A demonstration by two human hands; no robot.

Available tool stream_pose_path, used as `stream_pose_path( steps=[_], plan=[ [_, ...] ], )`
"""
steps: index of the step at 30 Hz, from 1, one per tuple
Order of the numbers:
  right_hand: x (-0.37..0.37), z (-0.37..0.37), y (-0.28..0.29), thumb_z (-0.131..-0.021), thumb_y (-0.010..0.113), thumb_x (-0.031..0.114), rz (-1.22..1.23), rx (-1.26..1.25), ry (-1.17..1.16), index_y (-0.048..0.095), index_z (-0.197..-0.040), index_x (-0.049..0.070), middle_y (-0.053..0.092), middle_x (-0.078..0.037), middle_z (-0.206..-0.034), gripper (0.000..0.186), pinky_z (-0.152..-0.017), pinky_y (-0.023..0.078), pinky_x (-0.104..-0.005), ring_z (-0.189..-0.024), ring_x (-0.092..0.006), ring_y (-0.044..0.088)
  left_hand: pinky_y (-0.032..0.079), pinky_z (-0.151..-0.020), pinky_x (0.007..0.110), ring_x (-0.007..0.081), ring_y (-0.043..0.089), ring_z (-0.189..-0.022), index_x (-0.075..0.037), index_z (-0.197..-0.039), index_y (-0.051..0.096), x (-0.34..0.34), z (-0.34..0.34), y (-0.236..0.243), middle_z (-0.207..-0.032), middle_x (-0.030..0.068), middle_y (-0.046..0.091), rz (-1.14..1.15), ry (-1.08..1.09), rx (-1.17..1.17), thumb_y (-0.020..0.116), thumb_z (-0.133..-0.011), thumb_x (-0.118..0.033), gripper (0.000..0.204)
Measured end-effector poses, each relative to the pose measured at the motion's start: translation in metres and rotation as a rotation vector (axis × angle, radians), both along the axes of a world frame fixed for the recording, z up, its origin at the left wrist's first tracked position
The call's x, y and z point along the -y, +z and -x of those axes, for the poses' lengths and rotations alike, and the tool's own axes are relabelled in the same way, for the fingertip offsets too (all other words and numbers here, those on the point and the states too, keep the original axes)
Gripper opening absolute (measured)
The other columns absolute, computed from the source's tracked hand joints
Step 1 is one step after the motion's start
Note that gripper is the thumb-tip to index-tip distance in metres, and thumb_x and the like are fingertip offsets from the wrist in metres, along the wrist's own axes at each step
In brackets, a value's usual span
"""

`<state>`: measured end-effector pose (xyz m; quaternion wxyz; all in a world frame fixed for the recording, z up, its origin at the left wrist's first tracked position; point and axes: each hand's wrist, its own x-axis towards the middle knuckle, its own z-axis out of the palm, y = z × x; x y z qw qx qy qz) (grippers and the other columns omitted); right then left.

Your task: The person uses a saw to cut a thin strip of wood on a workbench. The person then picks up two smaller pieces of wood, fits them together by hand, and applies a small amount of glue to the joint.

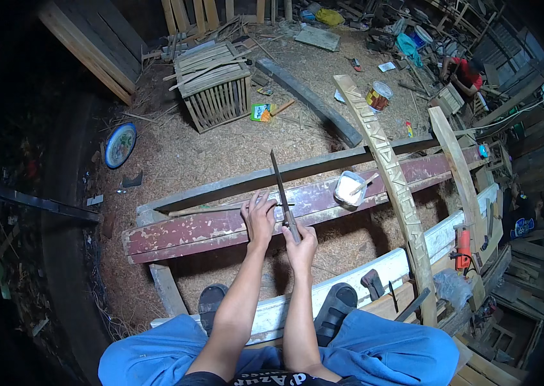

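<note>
I've got a peeling maroon plank (185,238), white tub (343,198) on top. Carved curved board (393,174) crosses the plank right of the tub. Beyond the tub, my feed shows shavings-strewn floor (175,151) carrying slatted crate (216,100), grey beam (310,100), bucket (379,95).

Left of the left hand (259,219), a hand could slide along the maroon plank (182,239), minding a thin stick (202,210) near its far edge. Rightward it tightens — first the long blade (278,177) in the right hand (301,249), then the white tub (344,193), then the notched curved beam (391,164) crossing the plank — while the forearms (299,309) block the near side.
</note>
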<state>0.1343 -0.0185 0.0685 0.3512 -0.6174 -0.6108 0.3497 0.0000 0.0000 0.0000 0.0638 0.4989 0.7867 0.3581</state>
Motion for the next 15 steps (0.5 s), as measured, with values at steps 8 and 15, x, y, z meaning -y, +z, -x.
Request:
stream_pose_path(
  steps=[8, 15],
  plan=[
    [0.004, 0.004, -0.006, -0.083, 0.082, 0.02, 0.03, -0.009, -0.036, 0.074, -0.111, -0.004, 0.063, -0.018, -0.087, 0.038, -0.078, 0.05, -0.0407, -0.082, -0.0306, 0.063, 0.026, -0.113, 0.048, 0.0262, 0.056, -0.13, -0.014, -0.096, 0.079, 0.0, 0.006, 0.004, -0.128, 0.0057, 0.071, -0.059, -0.097, 0.097, 0.074, -0.086, -0.017, 0.012],
    [0.011, 0.015, 0.002, -0.084, 0.08, 0.02, 0.036, 0.066, -0.071, 0.073, -0.117, -0.002, 0.063, -0.018, -0.087, 0.04, -0.08, 0.05, -0.0421, -0.083, -0.0322, 0.063, 0.032, -0.109, 0.045, 0.0247, 0.056, -0.129, -0.014, -0.098, 0.08, 0.004, 0.013, 0.008, -0.13, 0.0049, 0.07, -0.004, -0.159, -0.001, 0.074, -0.086, -0.021, 0.014]
  ],
)
